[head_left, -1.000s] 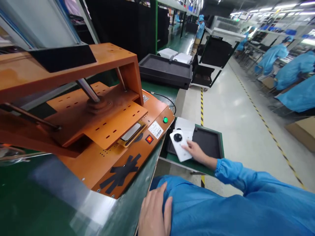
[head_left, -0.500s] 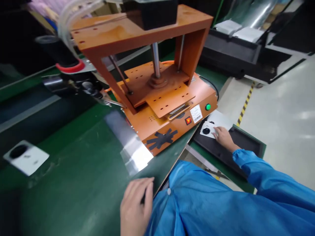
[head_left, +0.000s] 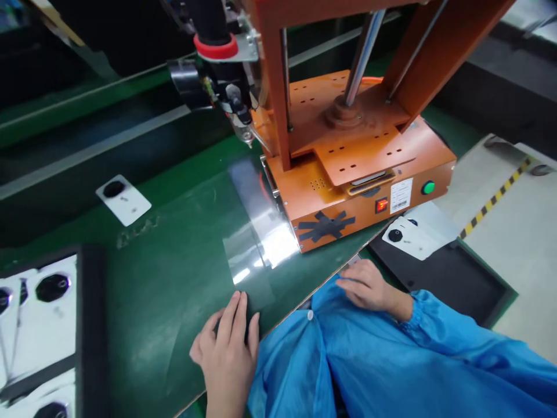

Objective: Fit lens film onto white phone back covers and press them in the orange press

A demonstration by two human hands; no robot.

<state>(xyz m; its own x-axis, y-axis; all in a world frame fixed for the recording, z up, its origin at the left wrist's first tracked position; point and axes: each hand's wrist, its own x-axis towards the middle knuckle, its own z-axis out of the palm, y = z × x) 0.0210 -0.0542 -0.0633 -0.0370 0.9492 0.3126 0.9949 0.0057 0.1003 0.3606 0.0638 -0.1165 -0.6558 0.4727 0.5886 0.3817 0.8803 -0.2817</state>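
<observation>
My left hand (head_left: 228, 345) lies on the green mat (head_left: 161, 290), fingers stretched out, fingertips at the near edge of a clear plastic film (head_left: 246, 255). Beyond it, a second shiny strip of film (head_left: 256, 200) reaches along the side of the orange press (head_left: 335, 209). My right hand (head_left: 365, 284) hovers by the table's front edge, its fingers loosely bent with nothing visible in them. To its right, a white phone back cover (head_left: 411, 242) with a black round camera ring rests over the black tray (head_left: 470, 278), partly on a pale sheet (head_left: 439, 223).
Another white phone back cover (head_left: 125, 203) lies alone on the mat at the left. A black foam tray (head_left: 91, 325) with several such covers stands at the lower left. The press has a lit red switch (head_left: 382, 205) and a green button (head_left: 428, 187). A black nozzle-like device (head_left: 237, 104) hangs beside it.
My right hand has let go of the white phone back cover over the tray and moved left to the table edge. My left fingers have stretched out towards the film. The view has turned left.
</observation>
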